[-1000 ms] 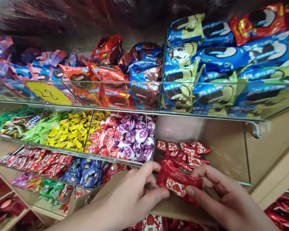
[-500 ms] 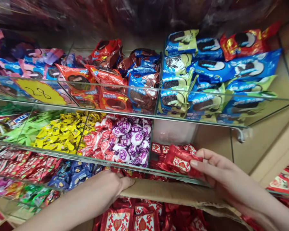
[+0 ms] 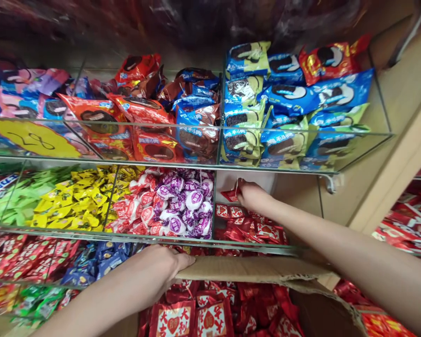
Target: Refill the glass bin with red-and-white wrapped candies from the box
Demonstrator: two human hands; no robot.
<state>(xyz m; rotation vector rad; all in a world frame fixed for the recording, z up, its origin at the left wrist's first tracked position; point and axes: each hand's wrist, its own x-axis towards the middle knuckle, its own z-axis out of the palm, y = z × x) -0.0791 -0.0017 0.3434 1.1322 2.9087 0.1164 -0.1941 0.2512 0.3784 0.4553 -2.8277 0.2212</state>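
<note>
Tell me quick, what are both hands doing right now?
Left hand: closed over the edge of the cardboard box flap.
Right hand: reaching deep into the glass bin, pinching a red candy packet.

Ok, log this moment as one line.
right hand: holds red packet inside glass bin | left hand: grips cardboard box flap | box: full of red packets

Blue cookie packets (image 3: 301, 93) fill the shelf above purple-wrapped sweets (image 3: 189, 201).
</note>
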